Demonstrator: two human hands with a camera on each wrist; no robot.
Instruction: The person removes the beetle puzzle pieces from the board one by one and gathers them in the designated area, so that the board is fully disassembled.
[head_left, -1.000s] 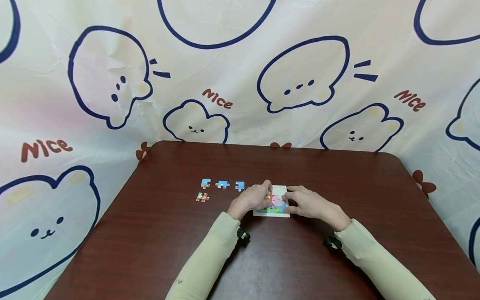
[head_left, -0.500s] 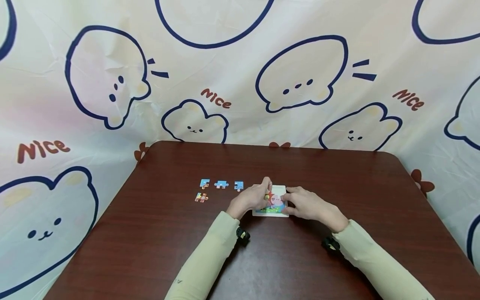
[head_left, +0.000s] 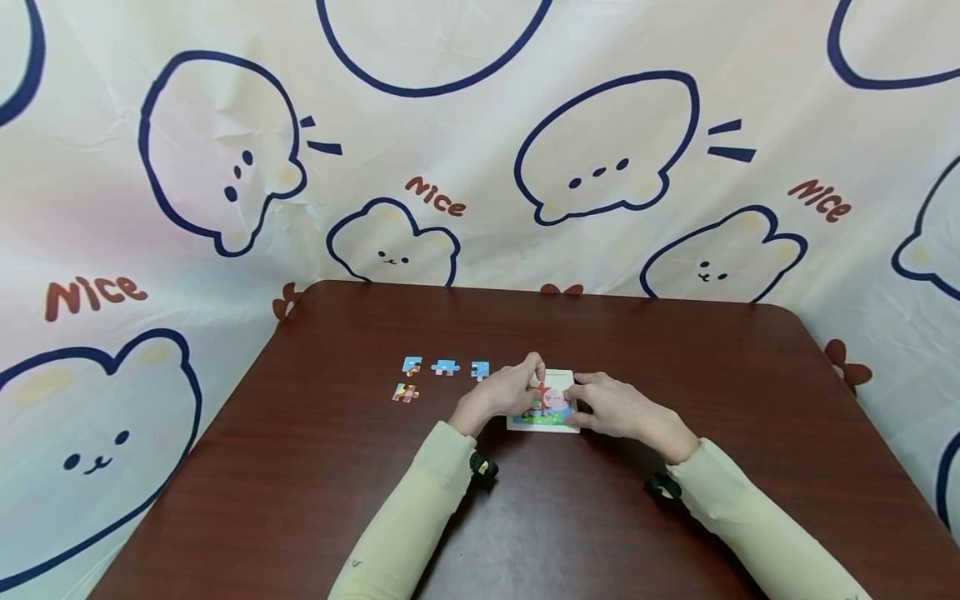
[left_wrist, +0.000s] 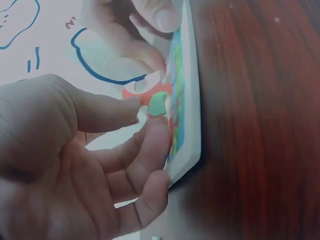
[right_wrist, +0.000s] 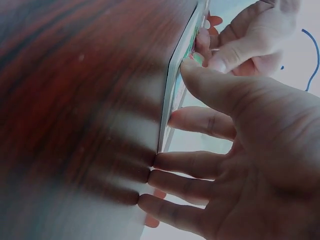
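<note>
A small white-framed puzzle tray [head_left: 558, 375] lies on the table, its cartoon picture partly hidden by both hands. My left hand [head_left: 504, 392] is over its left side. Between the thumb and fingers it pinches a red and green puzzle piece [left_wrist: 159, 104], which stands tilted up from the picture in the left wrist view. My right hand [head_left: 618, 405] rests at the tray's right edge. Its thumb and index finger touch the tray, while the other fingers [right_wrist: 187, 187] extend fairly straight down to the table beside it.
Several loose puzzle pieces lie left of the tray: blue ones [head_left: 446, 367] in a row and a multicoloured one [head_left: 406, 392] in front. The dark brown table [head_left: 315, 467] meets a cartoon-printed cloth [head_left: 480, 242] at the back.
My left hand has shifted slightly left, and the red piece in its fingers now shows as more tilted. My right hand stays at the tray's edge. The loose pieces have not moved.
</note>
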